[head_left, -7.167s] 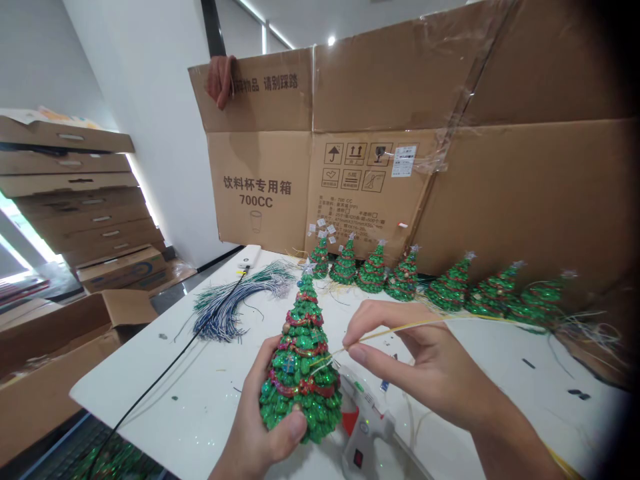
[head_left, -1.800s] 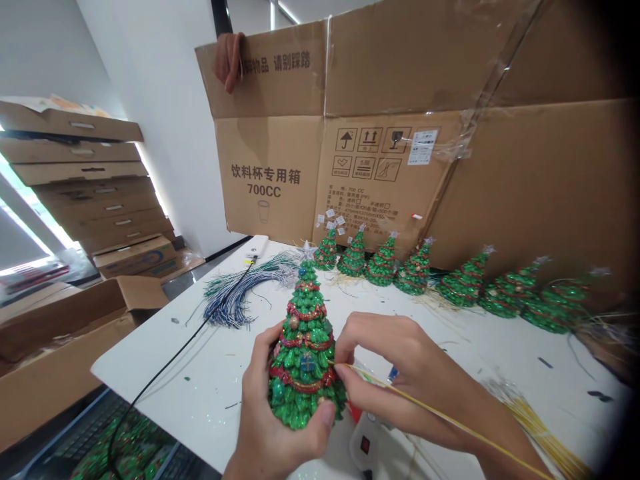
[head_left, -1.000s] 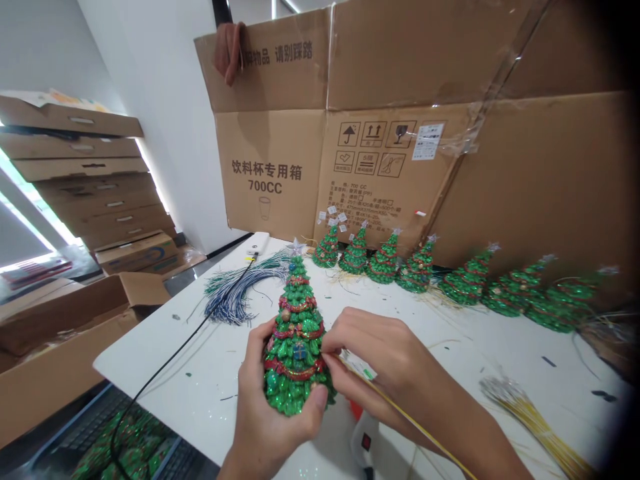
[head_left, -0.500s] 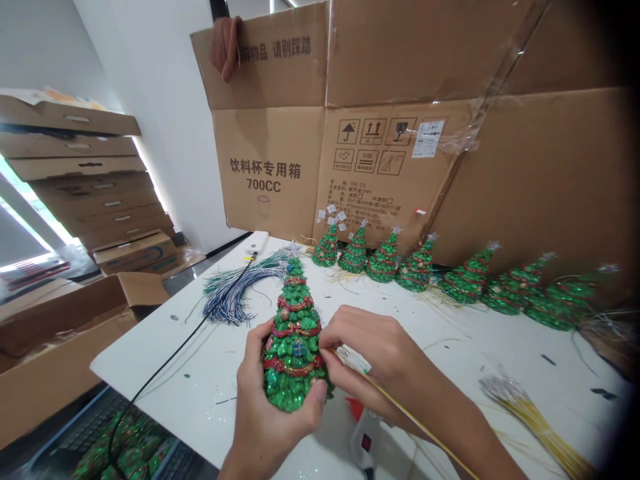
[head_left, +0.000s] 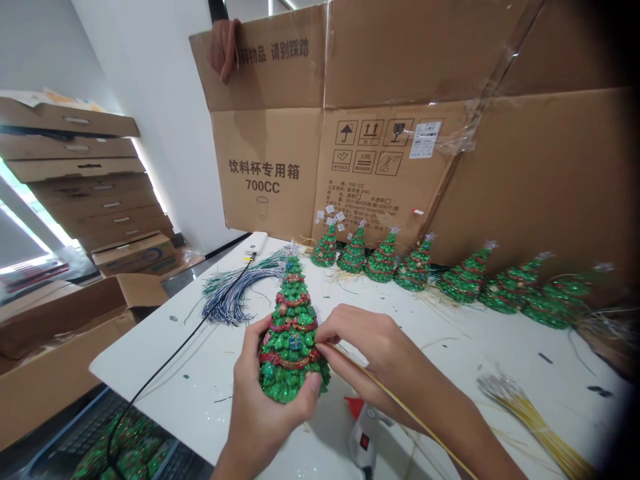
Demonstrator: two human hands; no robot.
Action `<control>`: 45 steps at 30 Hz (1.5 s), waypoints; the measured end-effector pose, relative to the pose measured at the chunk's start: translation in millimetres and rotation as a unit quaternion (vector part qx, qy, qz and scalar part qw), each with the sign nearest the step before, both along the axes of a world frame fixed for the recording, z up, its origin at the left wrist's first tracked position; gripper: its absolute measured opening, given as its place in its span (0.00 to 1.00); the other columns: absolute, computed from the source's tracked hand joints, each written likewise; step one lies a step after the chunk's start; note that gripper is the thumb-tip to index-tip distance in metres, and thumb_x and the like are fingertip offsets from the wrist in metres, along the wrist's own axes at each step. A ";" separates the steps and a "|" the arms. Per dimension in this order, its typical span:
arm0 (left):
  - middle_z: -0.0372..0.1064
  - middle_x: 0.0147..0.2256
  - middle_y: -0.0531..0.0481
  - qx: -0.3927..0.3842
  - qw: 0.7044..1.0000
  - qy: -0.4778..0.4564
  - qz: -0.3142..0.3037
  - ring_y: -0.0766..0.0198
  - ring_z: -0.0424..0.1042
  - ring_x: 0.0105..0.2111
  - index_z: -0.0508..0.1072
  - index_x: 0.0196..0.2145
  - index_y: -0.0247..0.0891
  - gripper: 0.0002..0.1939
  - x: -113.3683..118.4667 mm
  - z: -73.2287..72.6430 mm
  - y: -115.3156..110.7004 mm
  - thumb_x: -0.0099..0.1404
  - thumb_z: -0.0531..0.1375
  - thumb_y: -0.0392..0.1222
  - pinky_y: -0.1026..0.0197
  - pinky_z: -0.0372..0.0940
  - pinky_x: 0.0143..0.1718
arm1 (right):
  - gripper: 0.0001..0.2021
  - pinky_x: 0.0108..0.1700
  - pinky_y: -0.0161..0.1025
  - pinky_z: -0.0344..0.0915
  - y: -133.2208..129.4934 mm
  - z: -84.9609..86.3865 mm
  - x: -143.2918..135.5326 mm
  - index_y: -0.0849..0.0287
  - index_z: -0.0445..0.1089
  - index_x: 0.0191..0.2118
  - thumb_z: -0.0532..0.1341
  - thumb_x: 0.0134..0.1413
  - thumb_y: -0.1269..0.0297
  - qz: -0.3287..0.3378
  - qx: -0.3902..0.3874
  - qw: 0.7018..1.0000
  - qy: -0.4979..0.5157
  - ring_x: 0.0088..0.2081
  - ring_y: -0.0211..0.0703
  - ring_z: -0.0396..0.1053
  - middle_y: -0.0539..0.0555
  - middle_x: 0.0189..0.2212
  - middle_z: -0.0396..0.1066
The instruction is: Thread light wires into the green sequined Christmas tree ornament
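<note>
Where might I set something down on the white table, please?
Bare but for scraps and strands: the white table between the black cable and left hand, before the blue strands; a smaller strip between the right hand and tree row. Crowded: around the glue gun and yellow bundle.

Upper left: smooth white wall (head_left: 165, 127), bright strip of light (head_left: 151, 190) along its lower left. Far left: stack of flat brown cardboard boxes (head_left: 83, 173). Centre to right: tall brown cardboard sheet (head_left: 273, 143), printed, taped, standing behind a white, smooth-topped desk (head_left: 195, 393).
</note>
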State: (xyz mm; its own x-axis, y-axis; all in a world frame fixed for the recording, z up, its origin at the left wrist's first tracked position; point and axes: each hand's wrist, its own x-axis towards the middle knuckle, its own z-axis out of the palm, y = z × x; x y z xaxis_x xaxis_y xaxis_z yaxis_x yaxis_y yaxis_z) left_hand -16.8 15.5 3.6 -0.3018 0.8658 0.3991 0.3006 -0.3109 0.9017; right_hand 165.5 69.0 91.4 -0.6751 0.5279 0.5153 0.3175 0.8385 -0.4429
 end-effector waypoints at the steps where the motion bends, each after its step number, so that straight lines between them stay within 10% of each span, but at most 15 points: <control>1: 0.75 0.48 0.44 -0.003 1.000 -0.007 -0.007 0.51 0.78 0.43 0.63 0.57 0.40 0.35 -0.4 0.4 0.0 0.55 0.70 0.48 0.51 0.74 0.46 | 0.06 0.39 0.38 0.63 -0.3 1.2 0.5 0.59 0.70 0.39 0.58 0.67 0.74 0.003 -0.003 1.000 0.003 0.36 0.39 0.68 0.51 0.34 0.71; 45: 0.77 0.46 0.43 -0.058 0.986 -0.140 -0.075 0.53 0.78 0.42 0.67 0.54 0.39 0.35 4.7 9.1 -3.4 0.57 0.69 0.60 0.56 0.75 0.42 | 0.07 0.37 0.39 0.63 1.7 3.9 2.2 0.57 0.71 0.41 0.58 0.66 0.75 0.032 0.050 0.998 0.022 0.34 0.41 0.67 0.52 0.32 0.71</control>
State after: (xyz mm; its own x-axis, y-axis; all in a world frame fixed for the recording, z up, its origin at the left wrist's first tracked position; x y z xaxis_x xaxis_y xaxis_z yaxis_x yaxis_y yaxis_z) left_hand -12.1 12.1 12.7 -0.2511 0.9439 0.2145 -0.0063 -0.2231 0.9748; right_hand 167.7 70.8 95.3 -0.6819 0.4285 0.5927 0.2434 0.8972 -0.3686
